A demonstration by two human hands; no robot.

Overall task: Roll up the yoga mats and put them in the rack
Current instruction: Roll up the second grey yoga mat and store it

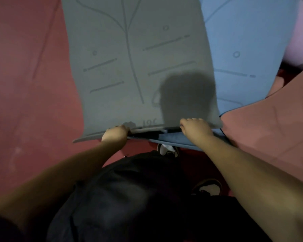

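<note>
While the light was dim and the view looked steeply down, the floor (24,102) showed as a dull red surface with faint seams, running off to the left and under everything else. A grey yoga mat (129,67) lay unrolled across the middle of it, stretching away from the person, printed with a darker centre line, branching curves near the far end, short bars to either side and two small circles. Near its close edge some dark handwriting could be made out, perhaps "19c" or similar, but it was too blurred to read with any certainty. A round shadow fell on the mat just above the right hand. The left hand (116,133) gripped the mat's near edge, fingers curled under it and lifting it slightly off the floor. The right hand (195,127) grasped the same edge further along, fingers bent over the top of it. A blue mat (248,49) with similar markings lay partly beneath the grey one, showing beside it on the right and again below the lifted edge. A pinkish-red mat (269,137) overlapped the blue one's near right corner. Something pale lilac (299,41) sat at the far right, unclear in kind. Dark clothing and two shoes (168,151) filled the bottom of the view.
</note>
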